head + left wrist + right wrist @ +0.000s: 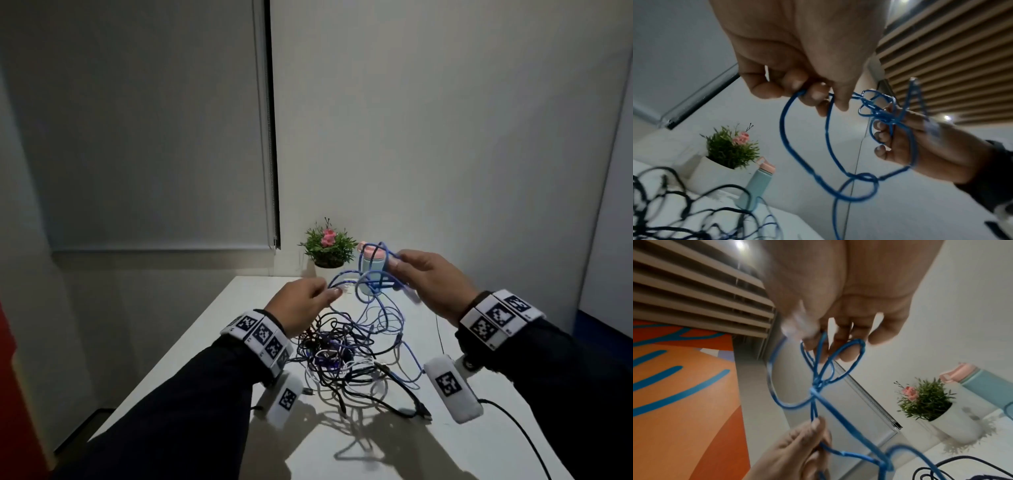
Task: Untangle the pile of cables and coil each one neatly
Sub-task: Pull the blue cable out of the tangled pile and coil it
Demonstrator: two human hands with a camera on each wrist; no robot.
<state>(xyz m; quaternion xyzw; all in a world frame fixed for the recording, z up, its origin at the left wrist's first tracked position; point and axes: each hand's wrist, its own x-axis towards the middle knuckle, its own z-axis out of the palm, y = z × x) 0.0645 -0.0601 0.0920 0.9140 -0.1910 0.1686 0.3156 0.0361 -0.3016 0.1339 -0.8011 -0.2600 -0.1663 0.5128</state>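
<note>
A blue cable [368, 281] is lifted above the table between both hands, looped and knotted. My left hand [301, 305] pinches a strand of it [789, 105] between thumb and fingertips. My right hand [431, 277] holds a bundle of its loops [830, 363] in curled fingers, with a clear plug [799, 326] against the palm. The rest of the blue cable [855, 186] trails down into a tangled pile of black, white and purple cables [342, 356] on the white table [428, 445].
A small potted plant [329, 250] and a teal bottle with a pink cap [371, 263] stand at the table's far edge, right behind the raised cable. A black cable [520, 431] runs off the table's right front. Walls close in behind and right.
</note>
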